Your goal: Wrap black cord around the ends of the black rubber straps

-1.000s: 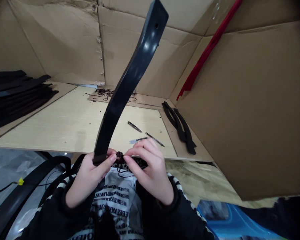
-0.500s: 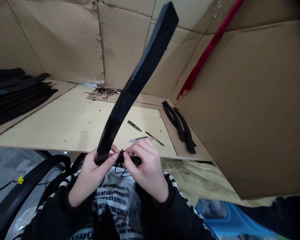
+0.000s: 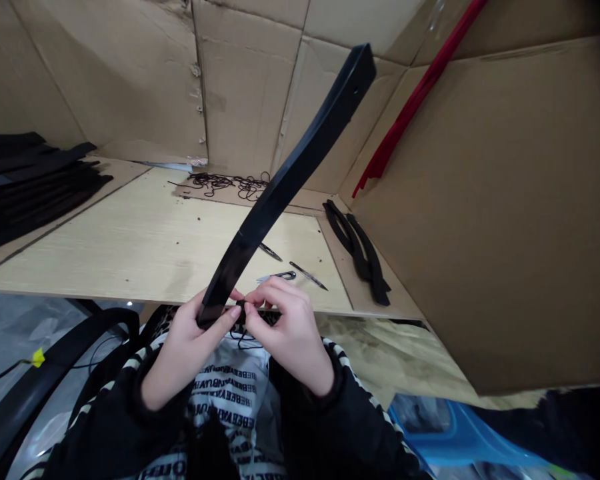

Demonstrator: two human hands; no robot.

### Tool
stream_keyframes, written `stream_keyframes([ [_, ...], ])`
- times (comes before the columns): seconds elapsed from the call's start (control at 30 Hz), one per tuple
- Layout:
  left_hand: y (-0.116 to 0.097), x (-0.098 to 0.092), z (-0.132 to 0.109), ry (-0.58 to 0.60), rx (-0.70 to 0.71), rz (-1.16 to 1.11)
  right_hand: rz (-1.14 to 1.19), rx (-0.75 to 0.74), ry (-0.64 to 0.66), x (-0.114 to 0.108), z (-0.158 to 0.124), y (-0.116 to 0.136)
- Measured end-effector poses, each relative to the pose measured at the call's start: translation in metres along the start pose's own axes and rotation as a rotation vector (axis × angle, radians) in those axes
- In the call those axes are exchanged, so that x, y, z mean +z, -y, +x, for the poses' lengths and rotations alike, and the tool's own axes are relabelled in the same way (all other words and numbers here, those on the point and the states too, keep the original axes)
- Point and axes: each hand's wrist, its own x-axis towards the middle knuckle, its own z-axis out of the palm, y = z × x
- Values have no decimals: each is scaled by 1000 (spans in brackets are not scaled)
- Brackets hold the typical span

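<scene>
My left hand (image 3: 183, 350) is closed around the lower end of a long curved black strip (image 3: 290, 177), which rises up and to the right over the table. My right hand (image 3: 287, 333) pinches a thin dark cord (image 3: 240, 323) right at that lower end; a short loop of the cord hangs below my fingers. Both hands touch at the strip's end, just in front of the table's near edge, above my lap.
A pale wooden table (image 3: 130, 243) carries small metal snips (image 3: 280, 275), two thin dark tools, a tangle of dark cords (image 3: 230, 183) at the back and curved black strips (image 3: 360, 253) on the right. A stack of black strips (image 3: 25, 187) lies left. Cardboard walls surround the table.
The strip's upper end has swung to the right and lower. My hands have stayed together at its lower end, fingers working the cord.
</scene>
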Motion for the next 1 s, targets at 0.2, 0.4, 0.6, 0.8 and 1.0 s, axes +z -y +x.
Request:
stream_keyframes([
  [0.2, 1, 4, 2, 12, 24, -24, 79, 64, -40, 0, 2, -4],
  [0.4, 3, 5, 0, 51, -53, -58, 227, 132, -102, 0, 0, -10],
  [0.6, 8, 4, 2, 144, -102, -177, 901, 441, 66, 5, -2, -15],
  [0.8, 6, 1, 1, 112, -92, -225, 955, 530, 391, -5, -1, -16],
  [1.0, 6, 4, -3, 117, -68, -227, 1002, 644, 394, -2, -1, -21],
])
